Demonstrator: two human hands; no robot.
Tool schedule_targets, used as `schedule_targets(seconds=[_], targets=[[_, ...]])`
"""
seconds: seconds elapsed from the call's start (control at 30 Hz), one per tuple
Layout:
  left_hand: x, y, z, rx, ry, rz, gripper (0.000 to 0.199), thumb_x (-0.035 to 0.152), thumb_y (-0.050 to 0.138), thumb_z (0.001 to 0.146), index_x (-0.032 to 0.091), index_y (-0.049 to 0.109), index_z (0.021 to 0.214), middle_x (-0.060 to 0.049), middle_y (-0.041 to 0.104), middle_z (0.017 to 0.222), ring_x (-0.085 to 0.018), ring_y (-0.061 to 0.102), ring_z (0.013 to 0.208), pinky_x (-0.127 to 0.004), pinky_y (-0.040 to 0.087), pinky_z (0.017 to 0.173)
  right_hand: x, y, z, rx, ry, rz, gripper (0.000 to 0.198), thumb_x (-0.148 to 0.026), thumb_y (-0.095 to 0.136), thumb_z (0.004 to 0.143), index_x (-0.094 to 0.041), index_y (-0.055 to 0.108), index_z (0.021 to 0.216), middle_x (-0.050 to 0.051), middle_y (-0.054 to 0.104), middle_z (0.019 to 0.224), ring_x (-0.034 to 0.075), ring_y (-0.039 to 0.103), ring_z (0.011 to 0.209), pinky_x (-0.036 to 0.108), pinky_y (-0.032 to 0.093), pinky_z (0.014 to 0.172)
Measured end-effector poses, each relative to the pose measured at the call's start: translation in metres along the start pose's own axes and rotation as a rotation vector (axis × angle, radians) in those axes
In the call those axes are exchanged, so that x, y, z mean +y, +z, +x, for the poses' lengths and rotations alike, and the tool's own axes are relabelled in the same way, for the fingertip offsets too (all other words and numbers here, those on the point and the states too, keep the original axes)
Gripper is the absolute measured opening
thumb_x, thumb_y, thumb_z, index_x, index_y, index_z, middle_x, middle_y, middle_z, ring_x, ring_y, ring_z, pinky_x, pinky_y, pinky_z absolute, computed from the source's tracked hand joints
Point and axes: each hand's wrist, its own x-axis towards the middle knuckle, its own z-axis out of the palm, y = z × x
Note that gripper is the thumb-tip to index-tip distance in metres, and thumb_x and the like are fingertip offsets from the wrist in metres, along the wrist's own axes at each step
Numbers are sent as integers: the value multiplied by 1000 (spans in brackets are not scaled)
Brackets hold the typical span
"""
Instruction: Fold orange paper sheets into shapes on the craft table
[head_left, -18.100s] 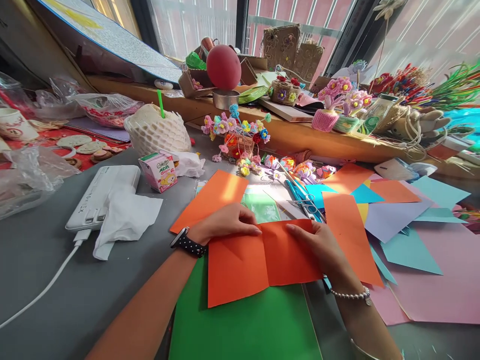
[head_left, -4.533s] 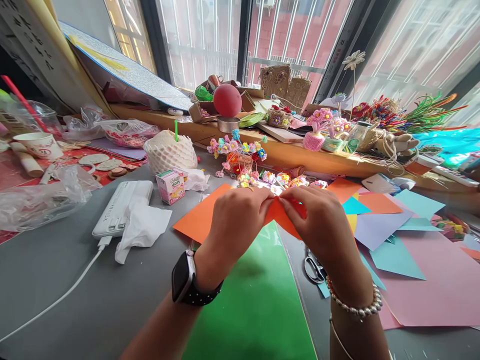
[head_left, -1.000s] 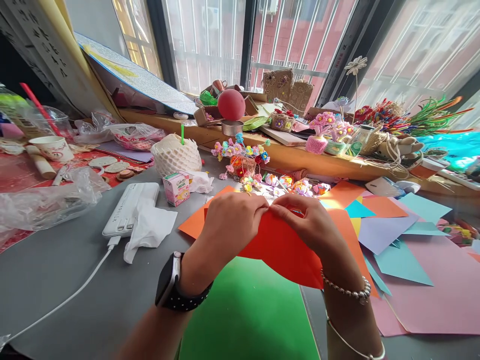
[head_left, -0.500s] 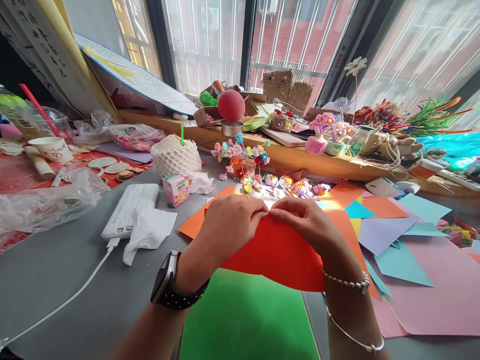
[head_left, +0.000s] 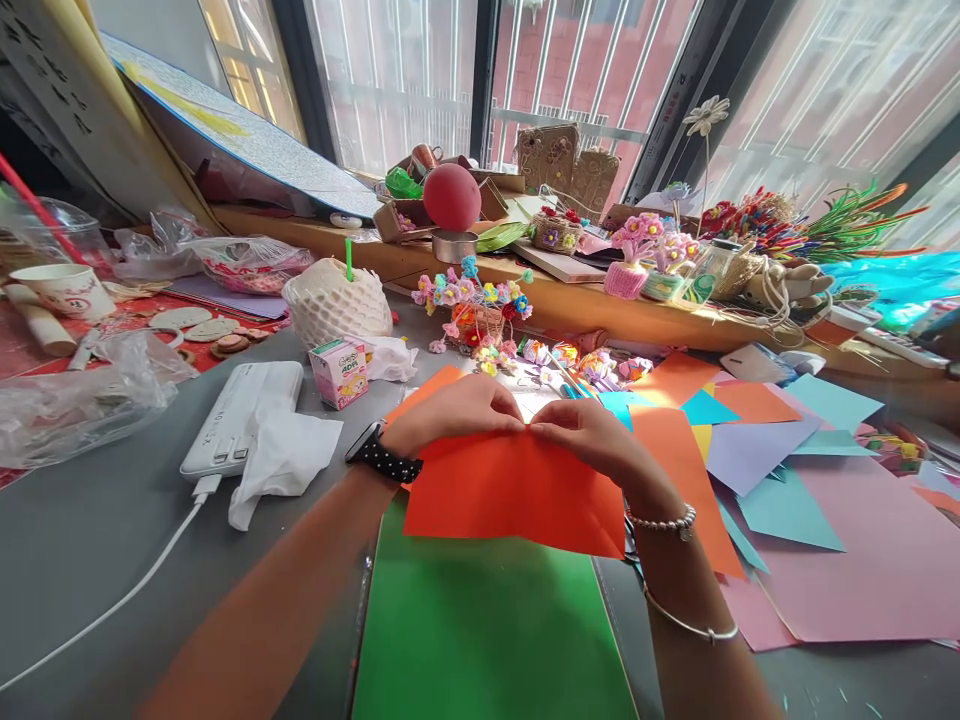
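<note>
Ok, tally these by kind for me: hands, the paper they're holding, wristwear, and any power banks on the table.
Hands, left hand and right hand: 2
Orange sheet, held: 1
Watch: 1
Beaded bracelet: 1
Thin bangle: 1
White power bank: 1
Total: 7

The sheet [head_left: 465, 495] is smooth, matt paper; the power bank [head_left: 232, 412] smooth plastic; the tissue [head_left: 289, 455] soft-looking, crumpled paper; the bag [head_left: 82, 405] clear, shiny, crinkled plastic; the bracelet [head_left: 664, 524] polished metal.
</note>
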Motion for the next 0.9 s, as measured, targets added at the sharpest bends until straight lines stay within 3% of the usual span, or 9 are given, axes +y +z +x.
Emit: schedule_targets(seconds=[0.17, 0.3, 0.9], targets=[[-8, 13, 9, 75, -48, 130, 24, 29, 47, 70, 15, 64, 63, 1, 59, 60, -12, 50, 60, -20, 29, 50, 8, 11, 11, 60, 44, -156, 19, -27, 47, 72, -15, 62, 66, 2, 60, 64, 13, 51, 61, 23, 34, 52], [-17, 24, 11, 129, -53, 153, 24, 29, 45, 71, 17, 65, 70, 0, 64, 69, -14, 53, 66, -20, 32, 54, 13, 15, 17, 67, 45, -192, 19, -24, 46, 72, -15, 61, 66, 2, 61, 66, 13, 50, 62, 24, 34, 54], [-26, 28, 15, 136, -29, 50, 24, 31, 49, 70, 14, 65, 64, 1, 60, 60, -12, 50, 61, -19, 30, 52, 40, 14, 22, -60, 70, 207, 19, -32, 53, 69, -15, 61, 70, 0, 57, 66, 11, 48, 61, 22, 34, 53]])
